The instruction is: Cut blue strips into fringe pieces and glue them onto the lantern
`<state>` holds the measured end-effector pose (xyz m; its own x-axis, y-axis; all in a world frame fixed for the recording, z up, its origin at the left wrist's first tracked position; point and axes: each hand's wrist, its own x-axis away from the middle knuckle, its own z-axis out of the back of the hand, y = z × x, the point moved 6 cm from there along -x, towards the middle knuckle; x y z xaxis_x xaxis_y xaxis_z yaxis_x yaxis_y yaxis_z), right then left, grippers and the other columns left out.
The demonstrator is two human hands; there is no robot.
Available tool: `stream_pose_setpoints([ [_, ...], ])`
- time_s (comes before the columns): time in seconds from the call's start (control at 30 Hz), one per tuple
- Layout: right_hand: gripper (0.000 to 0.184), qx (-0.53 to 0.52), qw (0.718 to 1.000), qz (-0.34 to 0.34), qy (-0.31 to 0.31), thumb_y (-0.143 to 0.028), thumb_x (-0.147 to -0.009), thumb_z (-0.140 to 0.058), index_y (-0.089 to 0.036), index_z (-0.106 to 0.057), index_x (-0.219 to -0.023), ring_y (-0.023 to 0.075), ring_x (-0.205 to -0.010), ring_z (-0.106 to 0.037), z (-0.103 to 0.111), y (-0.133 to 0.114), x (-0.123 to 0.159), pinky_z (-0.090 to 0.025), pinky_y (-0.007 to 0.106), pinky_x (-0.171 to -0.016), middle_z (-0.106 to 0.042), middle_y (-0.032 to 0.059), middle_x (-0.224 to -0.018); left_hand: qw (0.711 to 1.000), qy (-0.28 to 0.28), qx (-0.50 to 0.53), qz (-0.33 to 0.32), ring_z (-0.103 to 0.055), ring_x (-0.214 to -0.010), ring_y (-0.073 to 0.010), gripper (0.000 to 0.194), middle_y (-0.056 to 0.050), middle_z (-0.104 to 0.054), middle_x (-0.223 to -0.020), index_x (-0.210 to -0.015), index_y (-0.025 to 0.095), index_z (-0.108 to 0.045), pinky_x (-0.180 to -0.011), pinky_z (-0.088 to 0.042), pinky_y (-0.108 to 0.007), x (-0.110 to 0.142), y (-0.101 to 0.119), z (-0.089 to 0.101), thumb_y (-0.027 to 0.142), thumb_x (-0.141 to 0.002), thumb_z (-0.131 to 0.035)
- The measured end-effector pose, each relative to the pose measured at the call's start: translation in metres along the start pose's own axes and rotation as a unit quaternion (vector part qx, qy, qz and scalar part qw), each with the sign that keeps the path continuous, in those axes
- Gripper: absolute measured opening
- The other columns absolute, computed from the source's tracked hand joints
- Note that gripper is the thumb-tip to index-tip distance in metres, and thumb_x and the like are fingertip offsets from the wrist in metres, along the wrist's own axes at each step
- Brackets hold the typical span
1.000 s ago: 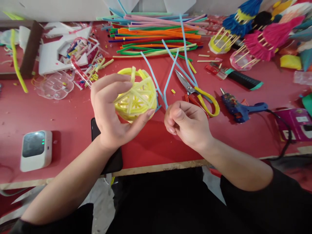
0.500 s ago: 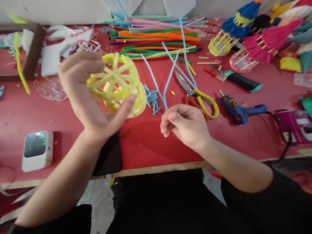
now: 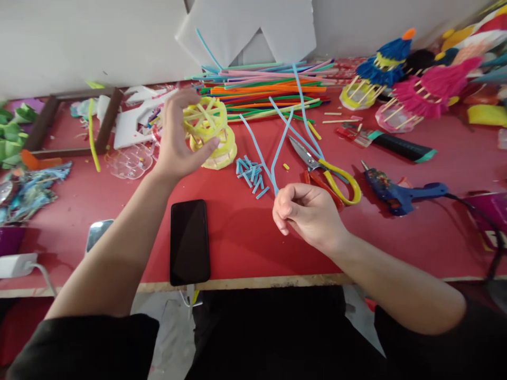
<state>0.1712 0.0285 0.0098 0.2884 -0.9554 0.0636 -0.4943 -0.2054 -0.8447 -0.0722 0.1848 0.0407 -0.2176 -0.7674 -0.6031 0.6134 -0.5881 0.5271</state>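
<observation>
My left hand [image 3: 176,140] curves round a yellow openwork frame [image 3: 206,119] made of fuzzy stems, its thumb across the near side. This frame has spokes on top and a scalloped pale-yellow base [image 3: 219,158], which appears to rest on the red table. My right hand [image 3: 304,214] is closed, thumb against curled fingers, above the table; whatever lies between the fingertips is hidden. Behind its fingers end two light-blue pipe cleaners [image 3: 257,148] meeting in a V; whether they are gripped I cannot tell. Short cut blue pieces [image 3: 251,174] lie in a pile between the hands.
Scissors [image 3: 336,182] with yellow and red handles lie beyond my right hand. Further right are a blue glue gun [image 3: 400,190] and a black cutter knife [image 3: 402,146]. Colourful pipe cleaners [image 3: 269,87] are heaped at the back. A phone [image 3: 190,240] lies near the front edge.
My left hand has moved away from me and down with the yellow frame, which was raised and tilted and now looks upright. The right hand stays closed in nearly the same place. The view has shifted.
</observation>
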Motion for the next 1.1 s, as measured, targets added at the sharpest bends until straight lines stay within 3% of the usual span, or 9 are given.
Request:
stream_pose_setpoints([
  [0.1,0.030,0.008,1.000,-0.016,0.022,-0.037,-0.069,-0.098,-0.020,-0.075,-0.062,0.0116,-0.042,-0.064,0.001,0.001,-0.001,-0.052,0.019,-0.040,-0.070,0.0009,-0.054,0.992,-0.050,0.006,-0.118,-0.041,-0.148,-0.0241,0.110,-0.007,-0.047,-0.153,-0.145,0.017,-0.038,-0.130,-0.035,-0.047,0.008,0.002,-0.008,0.071,-0.065,-0.093],
  [0.17,0.034,0.012,0.999,-0.016,0.040,-0.044,-0.068,-0.098,-0.020,-0.075,-0.060,0.0124,-0.041,-0.064,0.004,0.001,0.000,-0.050,0.020,-0.038,-0.069,0.0015,-0.052,0.981,0.007,-0.001,-0.195,-0.025,-0.156,-0.0280,0.126,-0.010,-0.033,-0.164,-0.154,0.017,-0.026,-0.133,-0.028,-0.049,0.015,0.012,0.001,0.081,-0.064,-0.087],
  [0.23,0.044,0.016,0.998,-0.013,0.055,-0.051,-0.067,-0.097,-0.019,-0.070,-0.054,0.0110,-0.037,-0.059,0.006,0.001,0.000,-0.043,0.019,-0.033,-0.064,0.0000,-0.048,0.968,0.059,-0.018,-0.243,-0.021,-0.158,-0.0298,0.116,-0.012,-0.027,-0.167,-0.157,0.019,-0.029,-0.133,-0.026,-0.050,0.025,0.034,0.011,0.084,-0.073,-0.076],
  [0.33,0.057,0.024,0.997,-0.014,0.071,-0.062,-0.062,-0.096,-0.019,-0.062,-0.047,0.0072,-0.032,-0.049,0.008,0.003,-0.001,-0.033,0.018,-0.030,-0.054,-0.0029,-0.043,0.973,0.100,-0.030,-0.205,-0.051,-0.138,-0.0281,0.058,-0.012,-0.055,-0.145,-0.136,0.023,-0.057,-0.118,-0.043,-0.050,0.041,0.088,0.019,0.054,-0.091,-0.077],
  [0.4,0.061,0.029,0.995,-0.024,0.088,-0.066,-0.061,-0.095,-0.018,-0.061,-0.046,0.0051,-0.032,-0.044,0.009,0.007,-0.001,-0.030,0.019,-0.032,-0.053,-0.0031,-0.043,0.982,0.028,-0.025,-0.186,-0.068,-0.114,-0.0217,0.023,-0.005,-0.072,-0.117,-0.117,0.025,-0.065,-0.105,-0.052,-0.044,0.055,0.131,0.007,0.030,-0.096,-0.073],
  [0.53,0.062,0.039,0.990,-0.040,0.133,-0.070,-0.058,-0.094,-0.018,-0.062,-0.050,0.0035,-0.035,-0.038,0.012,0.014,-0.001,-0.026,0.020,-0.035,-0.050,-0.0043,-0.043,0.994,-0.064,0.054,-0.074,-0.073,-0.102,-0.0199,0.025,-0.006,-0.077,-0.109,-0.114,0.019,-0.066,-0.090,-0.061,-0.036,0.082,0.178,-0.021,0.023,-0.092,-0.077],
  [0.67,0.063,0.053,0.987,-0.039,0.149,-0.070,-0.056,-0.094,-0.018,-0.059,-0.049,0.0036,-0.039,-0.034,0.014,0.016,0.000,-0.026,0.022,-0.038,-0.046,-0.0062,-0.044,0.993,-0.080,0.089,-0.008,-0.075,-0.090,-0.0167,0.020,-0.005,-0.080,-0.100,-0.107,0.019,-0.068,-0.079,-0.063,-0.030,0.094,0.182,-0.037,0.021,-0.091,-0.080],
  [0.87,0.055,0.125,0.984,0.005,0.129,-0.067,-0.067,-0.090,-0.019,-0.066,-0.054,0.0058,-0.046,-0.035,0.012,0.004,0.001,-0.027,0.025,-0.044,-0.046,-0.0054,-0.047,0.993,-0.075,0.086,0.040,-0.080,-0.089,-0.0207,0.007,-0.002,-0.085,-0.099,-0.095,0.025,-0.078,-0.084,-0.067,-0.036,0.092,0.172,-0.029,0.019,-0.092,-0.076],
  [1.1,0.034,0.216,0.975,0.049,0.020,-0.055,-0.087,-0.080,-0.022,-0.079,-0.078,0.0101,-0.062,-0.053,-0.006,0.002,0.005,-0.044,0.026,-0.059,-0.066,-0.0008,-0.070,0.982,-0.038,-0.050,-0.179,-0.082,-0.089,-0.0222,0.019,-0.006,-0.085,-0.103,-0.099,0.021,-0.075,-0.083,-0.067,-0.035,0.101,0.176,-0.020,0.006,-0.091,-0.067],
])
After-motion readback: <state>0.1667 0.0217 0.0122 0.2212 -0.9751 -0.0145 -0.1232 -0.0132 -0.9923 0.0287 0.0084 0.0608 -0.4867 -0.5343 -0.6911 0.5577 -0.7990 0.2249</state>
